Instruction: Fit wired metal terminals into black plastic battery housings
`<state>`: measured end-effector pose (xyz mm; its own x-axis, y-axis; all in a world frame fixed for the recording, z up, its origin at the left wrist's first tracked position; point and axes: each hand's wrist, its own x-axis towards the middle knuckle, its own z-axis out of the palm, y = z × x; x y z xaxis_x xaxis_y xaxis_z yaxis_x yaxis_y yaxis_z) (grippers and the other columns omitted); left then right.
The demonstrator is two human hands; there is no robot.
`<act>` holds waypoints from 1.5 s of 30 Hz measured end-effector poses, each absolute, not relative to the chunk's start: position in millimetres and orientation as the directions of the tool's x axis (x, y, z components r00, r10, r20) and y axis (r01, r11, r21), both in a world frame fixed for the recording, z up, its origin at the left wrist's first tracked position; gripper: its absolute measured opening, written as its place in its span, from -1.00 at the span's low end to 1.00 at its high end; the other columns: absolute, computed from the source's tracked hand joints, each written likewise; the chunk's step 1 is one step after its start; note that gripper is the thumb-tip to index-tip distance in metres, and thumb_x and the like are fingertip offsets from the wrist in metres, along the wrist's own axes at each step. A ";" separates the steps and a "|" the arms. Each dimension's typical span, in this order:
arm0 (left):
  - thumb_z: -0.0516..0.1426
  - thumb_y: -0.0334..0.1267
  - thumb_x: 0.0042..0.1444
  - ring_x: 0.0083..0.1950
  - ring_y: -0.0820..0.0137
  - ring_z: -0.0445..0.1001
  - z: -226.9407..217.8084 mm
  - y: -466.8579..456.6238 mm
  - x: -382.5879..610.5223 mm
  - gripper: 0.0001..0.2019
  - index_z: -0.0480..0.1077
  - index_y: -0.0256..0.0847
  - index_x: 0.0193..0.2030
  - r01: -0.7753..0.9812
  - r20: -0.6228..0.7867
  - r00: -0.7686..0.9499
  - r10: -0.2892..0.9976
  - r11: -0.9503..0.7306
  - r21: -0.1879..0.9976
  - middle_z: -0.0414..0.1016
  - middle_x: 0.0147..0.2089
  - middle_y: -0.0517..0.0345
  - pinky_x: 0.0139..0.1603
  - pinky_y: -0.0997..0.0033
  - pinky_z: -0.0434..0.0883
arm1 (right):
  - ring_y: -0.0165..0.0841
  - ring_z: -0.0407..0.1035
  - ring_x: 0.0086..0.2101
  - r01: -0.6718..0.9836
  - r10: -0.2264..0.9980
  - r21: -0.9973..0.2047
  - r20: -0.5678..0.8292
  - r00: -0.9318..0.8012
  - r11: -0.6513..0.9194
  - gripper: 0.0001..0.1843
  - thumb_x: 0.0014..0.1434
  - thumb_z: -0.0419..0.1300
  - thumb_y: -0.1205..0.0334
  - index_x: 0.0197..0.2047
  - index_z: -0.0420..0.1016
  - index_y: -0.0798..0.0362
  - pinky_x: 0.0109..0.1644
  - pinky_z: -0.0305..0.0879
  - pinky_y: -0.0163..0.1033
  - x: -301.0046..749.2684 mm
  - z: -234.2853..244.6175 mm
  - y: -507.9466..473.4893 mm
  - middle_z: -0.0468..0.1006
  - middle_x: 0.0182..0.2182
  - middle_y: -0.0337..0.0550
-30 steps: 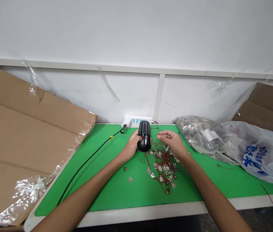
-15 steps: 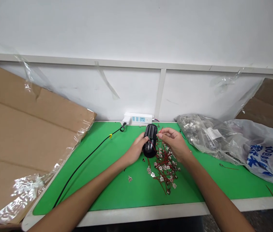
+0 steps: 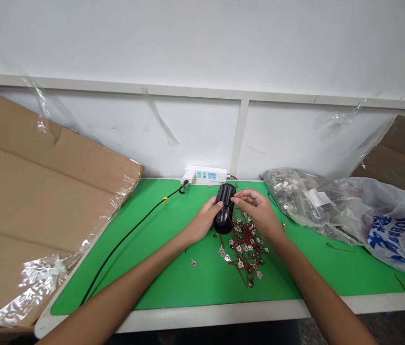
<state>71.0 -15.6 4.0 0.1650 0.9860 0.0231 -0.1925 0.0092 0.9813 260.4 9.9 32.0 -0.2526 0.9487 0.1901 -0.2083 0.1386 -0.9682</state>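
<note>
My left hand (image 3: 202,221) is wrapped round a black ribbed cylinder (image 3: 225,207) lying on the green mat (image 3: 174,268). Against the cylinder's right side, my right hand (image 3: 256,211) pinches a thin red wire (image 3: 237,194). Just below both hands lies a heap of red wires with small metal tabs (image 3: 243,251). A couple of loose metal tabs (image 3: 193,263) lie left of the heap.
A white power strip (image 3: 206,175) sits at the wall, with a black cable (image 3: 130,237) running off to the lower left. Cardboard sheets (image 3: 37,201) lean at left and far right. Clear plastic bags of metal parts (image 3: 306,201) and a white printed bag (image 3: 392,230) lie at right.
My right hand moved left up to the cylinder and took a red wire in a pinch. The left hand and cylinder shifted slightly right in view.
</note>
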 end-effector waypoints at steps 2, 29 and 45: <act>0.29 0.11 0.22 -0.05 0.26 0.49 3.6 -15.2 71.5 -0.42 0.46 -0.24 0.23 -0.177 0.029 0.156 0.987 -0.001 0.984 0.60 -0.03 0.08 0.00 0.36 0.39 | -0.25 0.55 -0.18 -0.208 0.946 -0.964 0.212 -0.244 0.163 -0.67 0.06 0.54 -0.05 -0.24 0.63 -0.04 -0.01 0.47 -0.15 259.8 29.5 10.6 0.69 -0.21 -0.15; 0.30 0.16 0.24 0.14 0.14 0.54 4.1 -20.6 71.6 -0.16 0.12 -0.07 0.54 -0.129 0.067 0.245 0.967 -0.036 0.991 0.47 0.31 -0.14 -0.09 0.32 0.56 | -0.22 0.48 -0.34 0.207 0.930 -0.908 0.341 -0.138 0.364 -0.77 0.24 0.30 -0.01 -0.28 0.55 -0.03 -0.21 0.41 -0.13 257.9 27.3 7.4 0.62 -0.36 -0.14; 0.48 -0.22 0.08 0.33 0.10 0.50 -7.4 -24.7 78.2 -0.32 0.22 -0.11 0.22 -0.156 0.244 0.221 0.944 -0.213 0.965 0.48 0.26 -0.06 0.40 -0.03 0.42 | -0.11 0.57 -0.11 0.179 0.866 -0.856 0.442 -0.234 0.486 -0.86 0.31 0.29 0.07 -0.20 0.65 -0.09 0.05 0.43 0.01 259.3 31.5 -1.3 0.73 -0.17 -0.12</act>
<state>78.2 -24.7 -7.4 0.2207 0.9444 0.2439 -0.1564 -0.2125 0.9646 259.3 -1.3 31.5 -0.2341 0.8658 0.4423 0.1791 0.4855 -0.8557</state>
